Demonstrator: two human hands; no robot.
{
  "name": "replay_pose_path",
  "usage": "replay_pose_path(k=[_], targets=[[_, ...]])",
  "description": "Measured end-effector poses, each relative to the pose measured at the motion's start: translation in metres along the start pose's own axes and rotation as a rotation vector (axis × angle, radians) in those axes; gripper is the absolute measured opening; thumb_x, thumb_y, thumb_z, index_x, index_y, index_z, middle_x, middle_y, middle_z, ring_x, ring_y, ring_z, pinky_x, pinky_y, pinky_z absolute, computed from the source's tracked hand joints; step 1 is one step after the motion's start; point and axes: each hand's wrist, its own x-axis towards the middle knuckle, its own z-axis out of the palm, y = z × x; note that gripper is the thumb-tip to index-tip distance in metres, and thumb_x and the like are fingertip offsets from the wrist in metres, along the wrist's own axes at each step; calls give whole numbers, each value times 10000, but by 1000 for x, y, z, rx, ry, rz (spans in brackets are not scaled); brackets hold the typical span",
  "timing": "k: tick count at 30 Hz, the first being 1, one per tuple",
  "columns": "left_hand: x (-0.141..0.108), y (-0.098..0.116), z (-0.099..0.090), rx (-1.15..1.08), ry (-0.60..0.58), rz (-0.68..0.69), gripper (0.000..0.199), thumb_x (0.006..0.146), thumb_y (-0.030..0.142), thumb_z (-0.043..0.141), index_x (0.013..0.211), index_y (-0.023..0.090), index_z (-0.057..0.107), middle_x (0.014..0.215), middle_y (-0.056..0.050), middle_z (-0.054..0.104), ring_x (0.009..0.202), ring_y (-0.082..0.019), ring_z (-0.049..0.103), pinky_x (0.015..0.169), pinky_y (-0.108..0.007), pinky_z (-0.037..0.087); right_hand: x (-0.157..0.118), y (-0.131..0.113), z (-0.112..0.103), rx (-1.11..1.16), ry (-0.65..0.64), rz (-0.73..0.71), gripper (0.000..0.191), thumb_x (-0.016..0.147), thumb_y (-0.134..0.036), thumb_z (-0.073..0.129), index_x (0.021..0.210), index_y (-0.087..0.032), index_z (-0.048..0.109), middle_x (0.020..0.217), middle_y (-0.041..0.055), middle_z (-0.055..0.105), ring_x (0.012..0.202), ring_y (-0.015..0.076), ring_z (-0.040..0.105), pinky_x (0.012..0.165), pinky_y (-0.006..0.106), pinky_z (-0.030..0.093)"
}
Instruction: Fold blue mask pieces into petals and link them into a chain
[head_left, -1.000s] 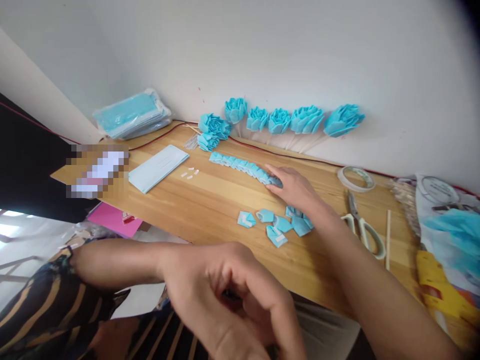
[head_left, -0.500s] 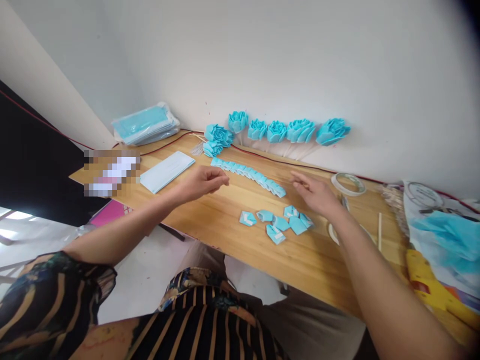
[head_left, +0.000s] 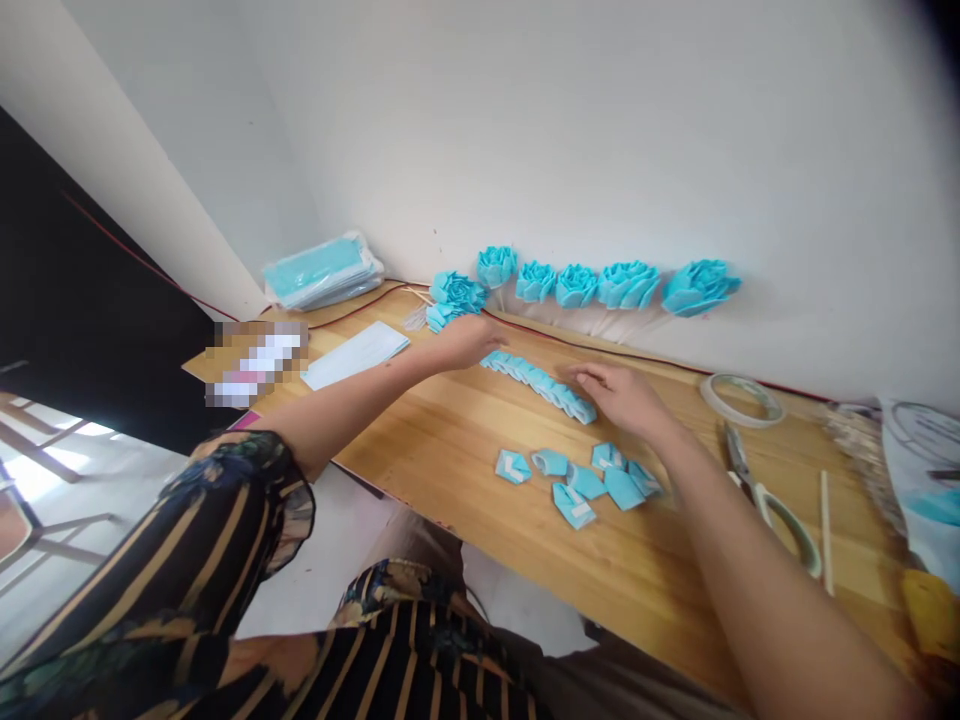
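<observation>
A curved row of overlapping folded light-blue petals (head_left: 536, 382) lies on the wooden table. My left hand (head_left: 469, 343) is over the row's left end, fingers loosely bent, with nothing visible in them; a little blur hides whether they touch it. At the other end, my right hand (head_left: 619, 392) hovers beside the row, its fingers pointing left and apart from the thumb, holding nothing that I can see. Nearer to me lies a loose group of several folded blue pieces (head_left: 585, 482), some with white strips on them.
Several blue flowers (head_left: 576, 286) on pale sticks lean along the wall. Scissors (head_left: 739, 455), a tape roll (head_left: 742, 400) and a thin stick (head_left: 826, 530) lie at right. A bagged blue stack (head_left: 322, 272) and a flat pale-blue stack (head_left: 352, 357) are at left.
My view has shifted, so the table things sit further right and lower. My left hand has moved forward to the row's left end; my right hand has come closer to its right end.
</observation>
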Motion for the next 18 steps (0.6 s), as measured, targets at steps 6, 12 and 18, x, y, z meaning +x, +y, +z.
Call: replay_pose_path(k=[6, 12, 18], targets=[[34, -7, 16, -4, -183, -54, 308, 875, 334, 509, 849, 138, 745, 839, -101, 723, 764, -209, 625, 666, -277, 386, 5, 22, 10, 140, 0, 27, 401, 935, -316, 435, 1259, -227, 654, 1078, 75, 760, 1012, 244, 711, 915, 433, 550], [41, -11, 26, -63, -240, -50, 255, 801, 333, 580, 891, 148, 731, 845, -53, 718, 716, -167, 584, 605, -250, 330, -13, 28, 2, 287, -19, 64, 386, 925, -328, 456, 1235, -221, 660, 1107, 73, 750, 976, 222, 715, 891, 409, 561], [42, -10, 35, -76, -199, -59, 208, 778, 295, 566, 804, 143, 706, 782, -47, 681, 692, -156, 542, 599, -259, 288, -55, -9, -28, -34, 82, -16, 317, 920, -375, 497, 1131, -242, 693, 1097, 78, 742, 1007, 270, 689, 887, 447, 536]])
